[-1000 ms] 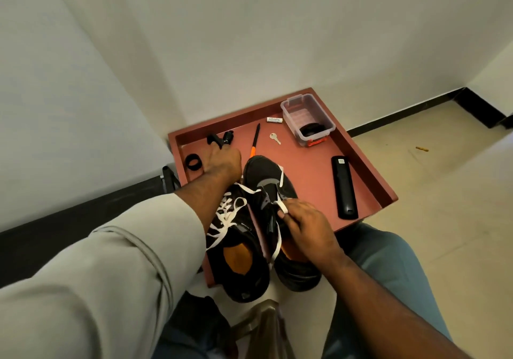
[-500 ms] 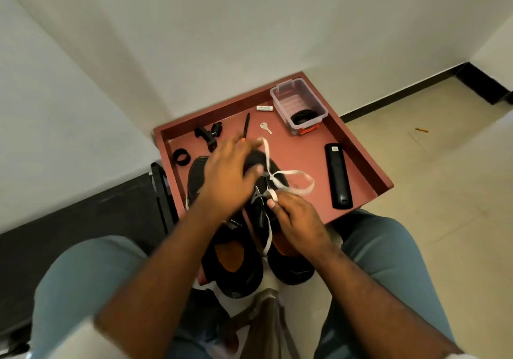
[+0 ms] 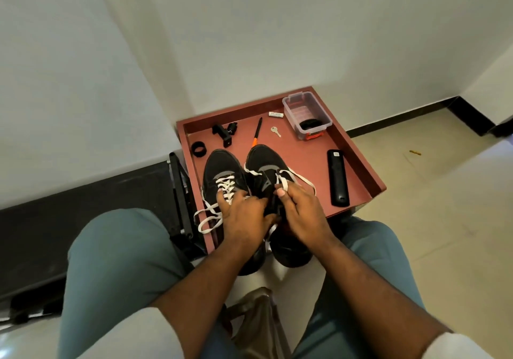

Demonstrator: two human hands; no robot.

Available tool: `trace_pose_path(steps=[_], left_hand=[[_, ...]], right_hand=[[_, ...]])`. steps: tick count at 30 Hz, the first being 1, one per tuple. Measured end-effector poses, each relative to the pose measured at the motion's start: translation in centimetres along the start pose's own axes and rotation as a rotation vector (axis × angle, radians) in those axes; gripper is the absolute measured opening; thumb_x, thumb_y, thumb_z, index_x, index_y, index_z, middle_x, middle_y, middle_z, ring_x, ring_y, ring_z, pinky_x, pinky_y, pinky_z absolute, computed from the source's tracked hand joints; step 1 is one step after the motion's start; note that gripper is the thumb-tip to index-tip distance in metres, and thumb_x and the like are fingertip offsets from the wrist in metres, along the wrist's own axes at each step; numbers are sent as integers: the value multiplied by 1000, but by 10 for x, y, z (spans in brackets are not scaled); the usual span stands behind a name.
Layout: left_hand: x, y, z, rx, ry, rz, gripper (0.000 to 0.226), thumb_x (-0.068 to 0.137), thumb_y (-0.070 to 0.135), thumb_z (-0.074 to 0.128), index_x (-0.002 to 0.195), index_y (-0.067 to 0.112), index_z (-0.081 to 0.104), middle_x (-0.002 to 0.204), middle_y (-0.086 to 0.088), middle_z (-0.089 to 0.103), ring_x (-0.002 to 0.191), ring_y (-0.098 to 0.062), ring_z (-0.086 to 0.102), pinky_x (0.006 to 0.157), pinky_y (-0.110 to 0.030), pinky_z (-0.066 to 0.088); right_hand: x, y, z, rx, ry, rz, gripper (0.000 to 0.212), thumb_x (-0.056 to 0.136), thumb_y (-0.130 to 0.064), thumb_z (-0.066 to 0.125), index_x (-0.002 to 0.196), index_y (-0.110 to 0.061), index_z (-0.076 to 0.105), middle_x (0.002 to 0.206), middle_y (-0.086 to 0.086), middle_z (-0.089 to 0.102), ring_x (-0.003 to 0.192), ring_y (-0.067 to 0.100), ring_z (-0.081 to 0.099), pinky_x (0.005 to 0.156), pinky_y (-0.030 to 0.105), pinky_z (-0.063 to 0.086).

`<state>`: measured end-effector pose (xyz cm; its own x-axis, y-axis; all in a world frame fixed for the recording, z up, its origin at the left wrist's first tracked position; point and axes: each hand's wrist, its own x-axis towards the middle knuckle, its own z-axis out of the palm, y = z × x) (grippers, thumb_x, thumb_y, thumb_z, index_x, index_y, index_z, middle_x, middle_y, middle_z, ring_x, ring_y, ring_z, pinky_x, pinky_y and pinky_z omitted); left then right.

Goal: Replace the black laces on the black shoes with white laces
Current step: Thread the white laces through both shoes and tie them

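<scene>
1. Since half a second ago the left hand (image 3: pixel 244 217) has dropped from the toe of the right shoe (image 3: pixel 273 181) back toward the tongues; the lace loop that stood out to the right now lies lower, beside the right hand (image 3: pixel 301 214).
2. Left hand lies over the gap between the two shoes, fingers curled down onto the right shoe's tongue area; what exactly it grips I cannot tell.
3. Right hand pinches the white lace (image 3: pixel 284 182) of the right shoe between thumb and fingers; this lace is only partly threaded, loose ends trailing past the hand.
4. Left shoe (image 3: pixel 222 172) sits just left of the left hand, fully laced in white; its ends (image 3: pixel 206 217) hang loose over the tray (image 3: pixel 358 150) edge.
5. Beyond the hands lie a pen (image 3: pixel 256 133), key (image 3: pixel 275 131), ring (image 3: pixel 198 149) and clear box (image 3: pixel 306 114); right of the right hand, a remote (image 3: pixel 338 178).
</scene>
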<state>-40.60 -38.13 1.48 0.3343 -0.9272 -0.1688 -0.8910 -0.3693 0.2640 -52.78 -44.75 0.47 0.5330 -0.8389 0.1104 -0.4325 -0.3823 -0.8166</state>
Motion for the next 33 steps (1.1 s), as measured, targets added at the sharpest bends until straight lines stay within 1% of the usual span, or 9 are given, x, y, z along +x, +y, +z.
trace_pose_path(steps=[6,9,12,18,23,27,29,31,33], left_hand=[[12,-3,0,-105,-41,-47,20,88,44,56,91,29,69,91,8,66,115,-20,48,110,-53,10],[31,-8,-10,-178,-148,-121,44,73,63,69,103,32,69,99,9,67,114,-19,50,101,-49,17],[47,-7,-17,-121,-212,-97,61,65,67,73,112,30,61,106,7,65,114,-21,53,99,-47,21],[84,-10,-31,-669,-311,-336,45,84,53,67,103,12,61,97,-4,66,89,-22,64,89,-41,53],[123,-7,-33,-855,-156,-542,58,87,22,73,133,4,44,96,-4,58,74,-20,60,64,-32,55],[148,-4,-27,-595,-155,-535,65,78,14,77,133,12,43,132,-14,51,119,-35,52,97,-48,49],[156,-4,-23,-413,-198,-472,52,81,17,68,128,9,49,124,-14,57,116,-36,56,100,-49,46],[158,0,-27,-323,-313,-438,35,86,14,61,119,5,54,106,-12,64,97,-33,66,89,-45,54],[157,6,-33,-296,-461,-439,10,95,7,53,102,0,53,91,-14,66,70,-25,68,59,-30,59]], right_hand=[[-63,-44,-10,301,-24,76,31,98,-32,47,96,-13,71,85,-1,69,84,9,66,76,24,53],[-74,-58,-21,579,86,267,39,99,-42,46,82,-12,65,59,11,54,57,21,54,55,28,49],[-63,-68,-30,762,146,421,37,95,-40,44,83,-9,61,51,-3,38,45,10,39,43,26,40],[-8,-25,-24,113,100,415,29,99,-30,49,73,-23,59,74,5,53,67,12,49,60,36,39],[12,9,-6,-402,-99,352,26,93,-38,57,116,-27,62,103,1,58,93,22,58,77,34,48],[8,22,-1,-385,-70,287,36,95,-26,54,131,-29,56,106,1,60,95,23,60,77,35,49],[6,27,0,-357,-48,263,37,95,-25,54,132,-29,56,108,0,61,95,21,60,77,35,50],[7,31,0,-357,-59,241,38,95,-23,54,132,-27,57,108,0,61,95,21,60,78,36,51],[9,34,0,-357,-66,226,38,95,-20,54,132,-27,58,108,0,62,94,21,60,78,36,51]])
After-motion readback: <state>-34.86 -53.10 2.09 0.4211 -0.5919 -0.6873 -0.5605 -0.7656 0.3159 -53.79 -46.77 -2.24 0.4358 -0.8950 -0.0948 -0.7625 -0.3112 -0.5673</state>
